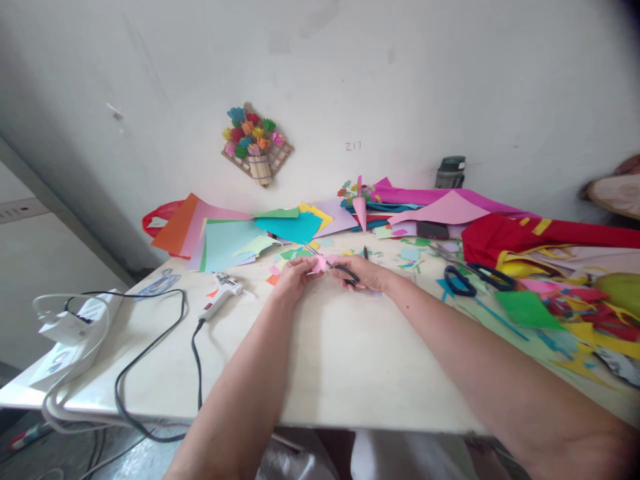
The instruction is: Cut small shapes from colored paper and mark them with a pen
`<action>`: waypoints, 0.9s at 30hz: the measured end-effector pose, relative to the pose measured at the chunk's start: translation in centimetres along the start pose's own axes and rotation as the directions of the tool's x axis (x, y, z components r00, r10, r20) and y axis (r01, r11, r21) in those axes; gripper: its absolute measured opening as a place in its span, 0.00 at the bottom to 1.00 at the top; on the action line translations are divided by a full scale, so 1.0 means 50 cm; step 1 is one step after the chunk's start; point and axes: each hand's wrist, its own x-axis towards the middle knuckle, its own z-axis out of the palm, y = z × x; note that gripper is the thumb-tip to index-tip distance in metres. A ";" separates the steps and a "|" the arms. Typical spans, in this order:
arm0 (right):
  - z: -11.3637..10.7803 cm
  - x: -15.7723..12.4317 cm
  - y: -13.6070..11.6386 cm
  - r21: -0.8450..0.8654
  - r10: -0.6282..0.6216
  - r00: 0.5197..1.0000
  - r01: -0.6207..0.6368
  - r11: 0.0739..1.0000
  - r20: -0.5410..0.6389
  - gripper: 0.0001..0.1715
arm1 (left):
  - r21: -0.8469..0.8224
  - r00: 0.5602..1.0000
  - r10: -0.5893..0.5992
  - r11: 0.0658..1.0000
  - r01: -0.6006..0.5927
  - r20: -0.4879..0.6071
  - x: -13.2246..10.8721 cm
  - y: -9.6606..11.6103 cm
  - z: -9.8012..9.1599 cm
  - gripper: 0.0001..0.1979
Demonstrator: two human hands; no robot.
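Near the middle of the table, my left hand [296, 276] pinches a small piece of pink paper [319, 264] between its fingers. My right hand [367, 272] is closed around the black handles of a pair of scissors [346, 272]. The blades point up and to the left, right beside the pink paper; whether they touch it I cannot tell. Small coloured paper scraps [290, 255] lie just beyond both hands. A short black pen-like thing [365, 253] is behind my right hand.
A glue gun [220, 299] with a black cord lies at left, near a white power strip [80, 333]. Coloured sheets [233, 240] line the back. Larger scissors [480, 277], a phone [433, 230] and many scraps lie at right. A paper flower cone [360, 212] stands by the wall.
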 end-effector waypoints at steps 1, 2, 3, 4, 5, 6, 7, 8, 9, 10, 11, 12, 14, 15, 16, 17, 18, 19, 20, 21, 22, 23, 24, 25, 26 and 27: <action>0.000 0.000 0.000 -0.001 -0.003 1.000 0.003 1.000 -0.001 0.13 | 0.002 1.000 -0.001 1.000 0.001 0.004 0.000 -0.001 -0.001 0.09; 0.000 0.000 0.000 -0.002 -0.005 1.000 0.005 1.000 -0.003 0.12 | 0.004 1.000 -0.002 1.000 0.002 0.008 0.001 -0.001 -0.002 0.09; 0.001 0.001 0.000 -0.003 -0.005 1.000 0.005 1.000 -0.004 0.12 | 0.007 1.000 -0.002 1.000 0.002 0.011 0.001 -0.002 -0.003 0.09; 0.001 0.001 -0.001 -0.004 -0.004 1.000 0.004 1.000 -0.007 0.12 | 0.010 1.000 -0.003 1.000 0.003 0.011 0.002 -0.002 -0.003 0.09; 0.002 0.001 -0.001 -0.003 -0.002 1.000 0.002 1.000 -0.009 0.12 | 0.012 1.000 -0.003 1.000 0.003 0.011 0.002 -0.002 -0.003 0.09; 0.002 0.001 -0.001 -0.001 0.000 1.000 0.000 1.000 -0.011 0.12 | 0.012 1.000 -0.003 1.000 0.003 0.010 0.001 -0.001 -0.003 0.10; 0.002 0.001 -0.001 0.001 0.000 1.000 0.000 1.000 -0.012 0.12 | 0.009 1.000 -0.004 1.000 0.004 0.009 0.001 -0.001 -0.003 0.10; 0.002 0.001 -0.001 0.005 0.000 1.000 0.000 1.000 -0.012 0.12 | 0.007 1.000 -0.006 1.000 0.006 0.007 0.000 0.000 -0.002 0.10; 0.002 0.001 0.000 0.008 -0.003 1.000 0.003 1.000 -0.011 0.12 | 0.006 1.000 -0.008 1.000 0.008 0.005 0.000 0.000 -0.002 0.10; 0.002 0.002 0.001 0.010 -0.007 1.000 0.007 1.000 -0.009 0.12 | 0.006 1.000 -0.009 1.000 0.009 0.003 -0.001 0.001 -0.001 0.10; 0.002 0.002 0.001 0.011 -0.011 1.000 0.011 1.000 -0.008 0.12 | 0.007 1.000 -0.010 1.000 0.010 0.001 -0.001 0.001 -0.001 0.10; 0.002 0.002 0.002 0.013 -0.015 1.000 0.015 1.000 -0.006 0.13 | 0.008 1.000 -0.011 1.000 0.011 -0.001 -0.001 0.001 0.000 0.10; 0.002 0.004 0.003 0.017 -0.017 1.000 0.017 1.000 -0.004 0.13 | 0.008 1.000 -0.011 1.000 0.011 -0.003 0.000 0.000 -0.001 0.10; 0.002 0.004 0.004 0.021 -0.016 1.000 0.016 1.000 -0.003 0.13 | 0.007 1.000 -0.011 1.000 0.011 -0.004 0.000 0.000 -0.001 0.11; 0.003 0.005 0.004 0.025 -0.015 1.000 0.015 1.000 0.000 0.13 | 0.004 1.000 -0.009 1.000 0.009 -0.007 0.001 -0.001 -0.002 0.11; 0.003 0.005 0.005 0.030 -0.016 1.000 0.016 0.999 0.004 0.13 | 0.002 1.000 -0.008 1.000 0.008 -0.010 0.001 -0.001 -0.002 0.11; 0.003 0.005 0.005 0.033 -0.017 1.000 0.017 0.999 0.008 0.13 | -0.002 1.000 -0.005 1.000 0.005 -0.014 0.002 -0.002 -0.003 0.11; 0.003 0.005 0.005 0.035 -0.018 1.000 0.018 0.999 0.011 0.13 | -0.004 1.000 -0.002 1.000 0.002 -0.018 0.002 -0.002 -0.003 0.11; 0.003 0.004 0.005 0.036 -0.019 1.000 0.019 0.999 0.013 0.13 | -0.007 1.000 0.000 1.000 -0.001 -0.021 0.003 -0.002 -0.003 0.11; 0.002 0.004 0.006 0.035 -0.020 1.000 0.019 0.999 0.013 0.13 | -0.007 1.000 0.002 1.000 -0.002 -0.022 0.003 -0.002 -0.004 0.11; 0.002 0.004 0.006 0.034 -0.019 1.000 0.019 0.999 0.012 0.13 | -0.006 1.000 0.003 1.000 -0.003 -0.023 0.003 -0.002 -0.004 0.11; 0.001 0.004 0.007 0.033 -0.021 1.000 0.021 0.999 0.010 0.13 | -0.004 1.000 0.003 1.000 -0.003 -0.023 0.003 -0.002 -0.004 0.11; 0.001 0.005 0.008 0.032 -0.023 1.000 0.023 0.999 0.009 0.13 | -0.002 1.000 0.003 1.000 -0.003 -0.023 0.003 -0.002 -0.004 0.11; 0.001 0.005 0.008 0.030 -0.027 1.000 0.026 0.999 0.010 0.13 | -0.001 1.000 0.002 1.000 -0.002 -0.024 0.003 -0.002 -0.004 0.11; 0.000 0.005 0.009 0.028 -0.029 1.000 0.028 0.999 0.012 0.13 | 0.000 1.000 0.001 1.000 -0.001 -0.024 0.003 -0.002 -0.005 0.11; 0.000 0.005 0.009 0.026 -0.029 0.999 0.028 0.999 0.014 0.13 | 0.001 1.000 0.000 1.000 0.000 -0.025 0.003 -0.002 -0.005 0.10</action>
